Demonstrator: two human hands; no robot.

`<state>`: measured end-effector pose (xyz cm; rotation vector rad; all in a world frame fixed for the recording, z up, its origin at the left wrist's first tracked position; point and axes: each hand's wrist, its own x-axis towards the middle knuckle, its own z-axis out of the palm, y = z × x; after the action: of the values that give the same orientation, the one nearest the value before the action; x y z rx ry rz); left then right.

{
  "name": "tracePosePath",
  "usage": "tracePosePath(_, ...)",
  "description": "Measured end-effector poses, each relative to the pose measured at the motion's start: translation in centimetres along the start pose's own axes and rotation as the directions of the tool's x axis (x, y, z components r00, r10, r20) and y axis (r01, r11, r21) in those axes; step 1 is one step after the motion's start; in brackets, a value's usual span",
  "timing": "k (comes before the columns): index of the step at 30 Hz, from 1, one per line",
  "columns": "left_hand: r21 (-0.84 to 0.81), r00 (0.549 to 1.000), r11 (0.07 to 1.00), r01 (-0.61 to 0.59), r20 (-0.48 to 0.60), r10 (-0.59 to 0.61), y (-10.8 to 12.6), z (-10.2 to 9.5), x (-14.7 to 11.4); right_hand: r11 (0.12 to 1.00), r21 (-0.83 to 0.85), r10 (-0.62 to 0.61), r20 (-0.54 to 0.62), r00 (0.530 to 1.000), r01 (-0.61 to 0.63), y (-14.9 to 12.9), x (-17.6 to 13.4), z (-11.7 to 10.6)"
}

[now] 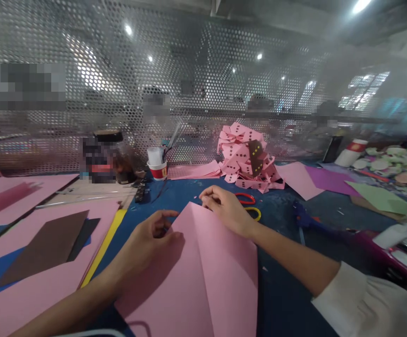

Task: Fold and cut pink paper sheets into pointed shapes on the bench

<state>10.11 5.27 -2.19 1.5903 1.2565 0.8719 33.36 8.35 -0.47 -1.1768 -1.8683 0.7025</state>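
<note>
A large sheet of pink paper (221, 267) with a crease down its middle is in front of me, its peaked far corner pointing away. My left hand (156, 234) is closed at the sheet's left edge, thumb on top and fingers curled by the edge. At the upper right edge, my right hand (228, 210) has its fingers bent and pinched together on the paper; part of the grip is hidden. Just behind the right hand lie scissors with a red handle loop (246, 198) and a yellow one (254, 214).
A heap of pink strips with dark dots (240, 154) stands behind. Left are pink sheets (98, 234) and a brown piece (49, 248). A paper cup (157, 169) holds tools. At right lie a blue glue gun (316, 224), coloured paper (330, 180) and a purple object (382, 252).
</note>
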Motion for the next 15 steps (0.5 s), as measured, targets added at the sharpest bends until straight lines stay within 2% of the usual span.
tracePosePath(2, -0.001, 1.0, 1.0, -0.008, 0.028, 0.008, -0.1, -0.4, 0.2, 0.957, -0.29, 0.012, 0.05, 0.999, 0.003, -0.1, 0.3, -1.6)
tracePosePath(3, 0.002, 0.999, 1.0, -0.018, 0.043, 0.018, -0.2, -0.5, 0.3, 0.87, -0.492, 0.027, 0.068, 0.997, 0.01, -0.1, 0.4, -2.5)
tracePosePath(5, 0.01, 0.999, 1.0, -0.025, 0.041, 0.025, -0.3, -0.9, 0.5, 0.534, -0.845, 0.125, 0.101, 0.987, 0.019, 0.4, 0.6, -4.2)
tracePosePath(6, 0.01, 0.999, 1.0, -0.029, 0.03, 0.028, -0.4, -1.0, 0.5, 0.472, -0.881, 0.169, 0.111, 0.979, 0.019, 0.8, 0.6, -5.0)
tracePosePath(9, 0.004, 0.999, 0.999, -0.048, 0.002, 0.048, -0.3, -1.2, 0.6, 0.392, -0.92, 0.267, 0.142, 0.953, 0.028, 2.1, 0.4, -6.5)
tracePosePath(12, 0.002, 0.998, 0.999, -0.054, -0.013, 0.054, 0.0, -1.4, 0.7, 0.363, -0.929, 0.324, 0.19, 0.927, 0.063, 2.8, 0.2, -7.0)
tracePosePath(15, -0.017, 0.998, 0.999, -0.051, -0.031, 0.05, 0.5, -1.7, 0.8, 0.375, -0.92, 0.356, 0.255, 0.899, 0.112, 2.4, 0.1, -7.4)
